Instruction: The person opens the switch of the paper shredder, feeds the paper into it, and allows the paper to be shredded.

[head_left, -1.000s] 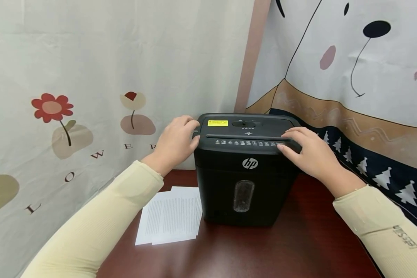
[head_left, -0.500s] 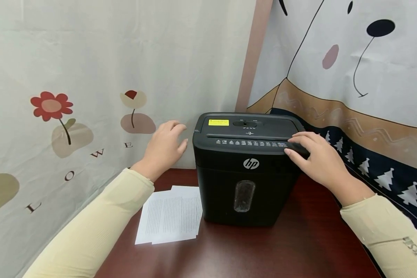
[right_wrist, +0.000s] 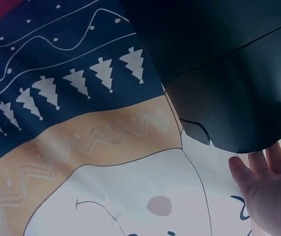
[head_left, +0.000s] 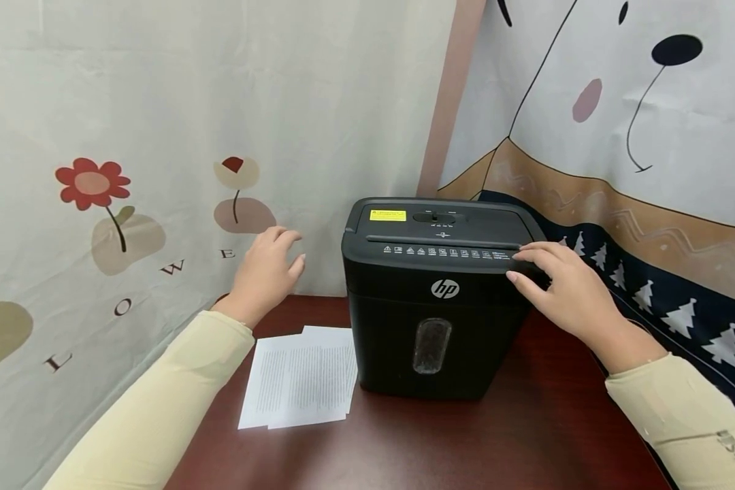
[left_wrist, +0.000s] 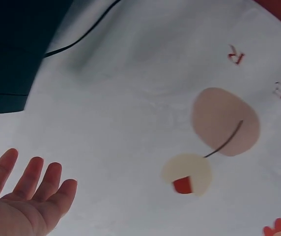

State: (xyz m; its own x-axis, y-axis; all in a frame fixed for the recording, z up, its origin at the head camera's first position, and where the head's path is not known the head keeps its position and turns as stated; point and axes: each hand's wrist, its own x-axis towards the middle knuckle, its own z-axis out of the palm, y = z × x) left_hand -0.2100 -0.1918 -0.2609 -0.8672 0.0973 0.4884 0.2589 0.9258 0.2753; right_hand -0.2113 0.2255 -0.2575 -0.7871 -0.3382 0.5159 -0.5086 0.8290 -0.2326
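A black HP paper shredder (head_left: 441,320) stands upright on the table, with a slot, a yellow label and a row of symbols on its top. To its left, my left hand (head_left: 263,272) is in the air, apart from the machine, its fingers spread and holding nothing. My right hand (head_left: 566,286) is at the right front corner of the shredder's top, fingers loosely bent over the edge; whether the fingertips touch it I cannot tell. In the right wrist view that hand (right_wrist: 273,191) shows beside the shredder's top edge (right_wrist: 238,142).
Several printed paper sheets (head_left: 300,378) lie overlapping on the dark red table (head_left: 429,442), left of the shredder. A white curtain (head_left: 318,102) with flowers hangs behind, and a patterned cloth (head_left: 625,204) hangs at the right. A black cord (left_wrist: 84,37) runs from the shredder.
My left hand has left the shredder's top left corner and moved leftward and down. My right hand has shifted slightly right along the top. The shredder and papers have stayed in place.
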